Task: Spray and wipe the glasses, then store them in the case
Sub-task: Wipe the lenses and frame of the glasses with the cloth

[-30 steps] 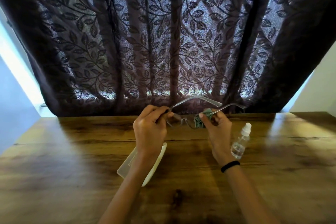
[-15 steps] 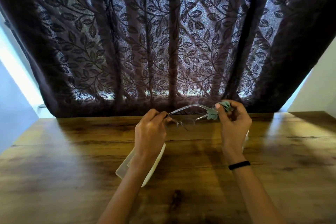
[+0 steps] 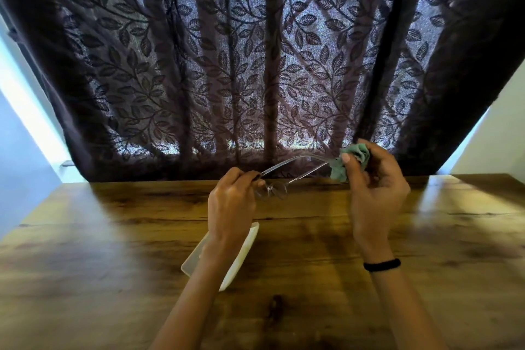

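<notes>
The person holds the glasses (image 3: 279, 179) up over the wooden surface (image 3: 113, 264), clear of it, between two raised hands. The left hand (image 3: 230, 204) pinches the frame at the corner by the lenses, fingers closed on it near the hinge, so the lenses hang low and toward the person while the two clear temple arms stretch away toward the curtain (image 3: 255, 65). The right hand (image 3: 375, 193) is closed around a bunched green cloth (image 3: 350, 160) — thumb pressed against it — and the cloth is wrapped over the far ends of the temple arms, where the tips disappear into the folds. Whether the cloth covers one arm tip or both I cannot make out. A black band (image 3: 382, 264) sits on the right wrist. Below the left forearm, flat on the surface, lies the pale case (image 3: 244, 253), partly hidden by the arm; it looks open, though the forearm covers too much to be sure. The dark leaf-patterned curtain hangs just behind the far edge of the surface, backlit, with bright strips of wall showing on either side. Light falls in soft patches on the wood to the left and right of the hands.
</notes>
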